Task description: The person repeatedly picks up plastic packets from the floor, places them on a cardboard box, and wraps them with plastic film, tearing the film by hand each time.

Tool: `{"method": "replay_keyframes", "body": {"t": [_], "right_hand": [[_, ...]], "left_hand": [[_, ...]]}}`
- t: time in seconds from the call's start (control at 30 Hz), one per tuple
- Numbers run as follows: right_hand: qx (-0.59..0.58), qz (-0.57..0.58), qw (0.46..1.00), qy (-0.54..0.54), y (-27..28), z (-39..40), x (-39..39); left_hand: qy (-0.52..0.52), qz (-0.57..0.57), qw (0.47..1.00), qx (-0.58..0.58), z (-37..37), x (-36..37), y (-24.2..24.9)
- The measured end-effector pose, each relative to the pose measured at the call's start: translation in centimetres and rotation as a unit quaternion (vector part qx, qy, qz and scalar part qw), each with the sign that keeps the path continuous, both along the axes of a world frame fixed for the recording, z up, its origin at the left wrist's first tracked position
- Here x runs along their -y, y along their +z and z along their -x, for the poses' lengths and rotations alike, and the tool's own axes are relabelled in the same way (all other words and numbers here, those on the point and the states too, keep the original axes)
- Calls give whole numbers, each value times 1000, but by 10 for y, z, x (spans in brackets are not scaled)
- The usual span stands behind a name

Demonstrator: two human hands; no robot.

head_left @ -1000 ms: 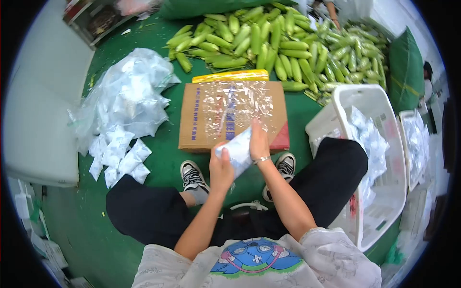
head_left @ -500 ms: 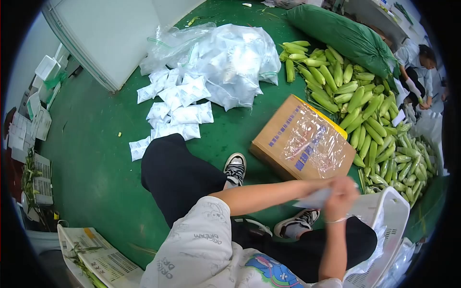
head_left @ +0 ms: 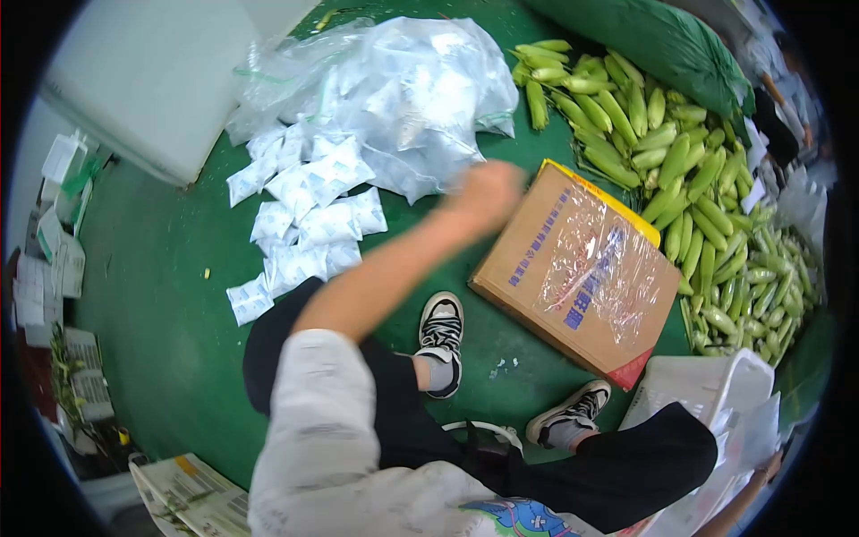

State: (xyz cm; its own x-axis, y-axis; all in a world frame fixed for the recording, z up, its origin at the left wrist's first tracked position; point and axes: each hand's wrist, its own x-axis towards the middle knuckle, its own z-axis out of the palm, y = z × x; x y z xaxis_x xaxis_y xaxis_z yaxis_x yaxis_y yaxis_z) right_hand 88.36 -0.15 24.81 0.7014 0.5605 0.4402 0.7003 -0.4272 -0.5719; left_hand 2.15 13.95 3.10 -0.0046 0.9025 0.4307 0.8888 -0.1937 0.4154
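Observation:
My left hand [head_left: 488,192], smeared by motion, is over the floor between the big clear plastic bag [head_left: 429,98] of white packets and the taped cardboard box [head_left: 582,268]. Its fingers do not show clearly. Far to the right, my right hand [head_left: 769,467] is low beside the white plastic crate [head_left: 693,385], at the edge of some clear plastic [head_left: 747,434]; its fingers are mostly hidden. Loose white packets [head_left: 313,197] lie heaped on the green floor left of my left hand.
Corn cobs in green husks [head_left: 662,143] are piled behind the box, with plastic-wrapped cobs [head_left: 761,295] nearer the crate. A large green sack [head_left: 644,45] lies behind them. At lower left stands another crate [head_left: 192,492]. A person [head_left: 778,98] sits at far right.
My hands were together at a pale flat item in front of the box. Now they are apart: the left has swung up and left, the right down and right. The view has shifted slightly.

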Motion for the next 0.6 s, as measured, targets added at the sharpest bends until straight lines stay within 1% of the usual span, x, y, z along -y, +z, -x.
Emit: {"method": "replay_keyframes", "body": {"t": [0.03, 0.07, 0.1, 0.13, 0.17, 0.2, 0.23, 0.27, 0.3, 0.33, 0.37, 0.4, 0.43, 0.47, 0.53, 0.57, 0.6], "right_hand": [[73, 70, 995, -7, -5, -1, 10], [118, 125, 985, 14, -15, 1, 4], [143, 164, 974, 66, -35, 1, -13], [129, 191, 966, 119, -53, 38, -31], [178, 83, 963, 182, -89, 78, -50], [82, 207, 945, 240, -81, 169, -68], [5, 171, 951, 259, -102, 236, -83], [-17, 177, 915, 363, -109, 306, -94], [0, 220, 898, 382, -108, 375, -101], [-23, 213, 859, 465, -111, 417, -102], [-24, 254, 801, 542, -120, 436, -104], [-40, 294, 756, 583, -127, 454, -104], [-63, 326, 725, 604, -136, 471, -103], [-82, 351, 693, 624, -147, 485, -106], [-54, 313, 665, 676, -171, 504, -106], [-68, 303, 656, 688, -171, 515, -105], [-83, 297, 644, 700, -170, 525, -102]], "left_hand": [[18, 45, 995, -84, 70, 13, -33], [51, 148, 969, -191, 125, 37, -62], [32, 251, 934, -251, 176, 64, -90], [101, 261, 914, -294, 206, 105, -112], [112, 430, 840, -311, 237, 124, -135], [104, 393, 838, -365, 237, 154, -127], [108, 370, 839, -385, 249, 160, -147], [101, 379, 844, -366, 237, 157, -128], [104, 384, 834, -382, 241, 155, -137], [113, 393, 822, -396, 251, 155, -142], [107, 387, 825, -399, 260, 148, -141], [130, 419, 833, -337, 270, 145, -136], [158, 449, 836, -273, 274, 145, -126], [160, 439, 839, -278, 271, 142, -115], [137, 419, 872, -213, 253, 126, -89], [131, 437, 883, -108, 219, 109, -49], [88, 424, 901, 28, 209, 98, -46]]}}
